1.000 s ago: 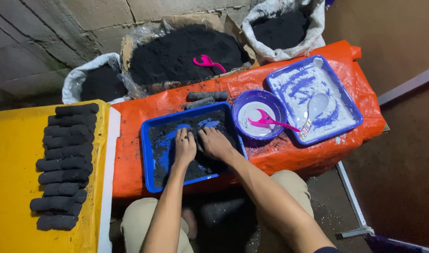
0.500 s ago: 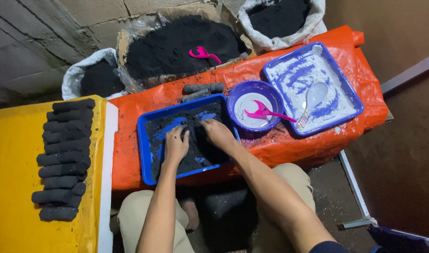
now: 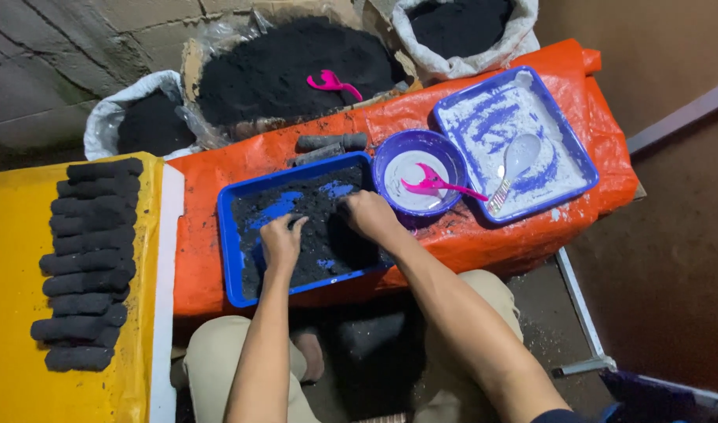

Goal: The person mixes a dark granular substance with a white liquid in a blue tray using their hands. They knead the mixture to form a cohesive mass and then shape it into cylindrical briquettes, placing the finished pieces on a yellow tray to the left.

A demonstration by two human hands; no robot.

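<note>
A column of black briquettes (image 3: 85, 262) was laid out on a yellow sheet (image 3: 14, 258) at the far left. Beside it, on an orange-covered tabletop (image 3: 198, 235), a blue tray (image 3: 227, 251) of black mix (image 3: 316, 235) was set. The left hand (image 3: 282, 241) was pressed into the mix with fingers curled; the right hand (image 3: 369, 216) was cupped over it, just beside. Two dark rolls (image 3: 327, 146) were seen behind the tray. Further right, a round bowl (image 3: 421, 171) with a pink scoop (image 3: 437, 186) and a second tray (image 3: 515, 145) dusted white, with a spoon (image 3: 515, 160), were found.
</note>
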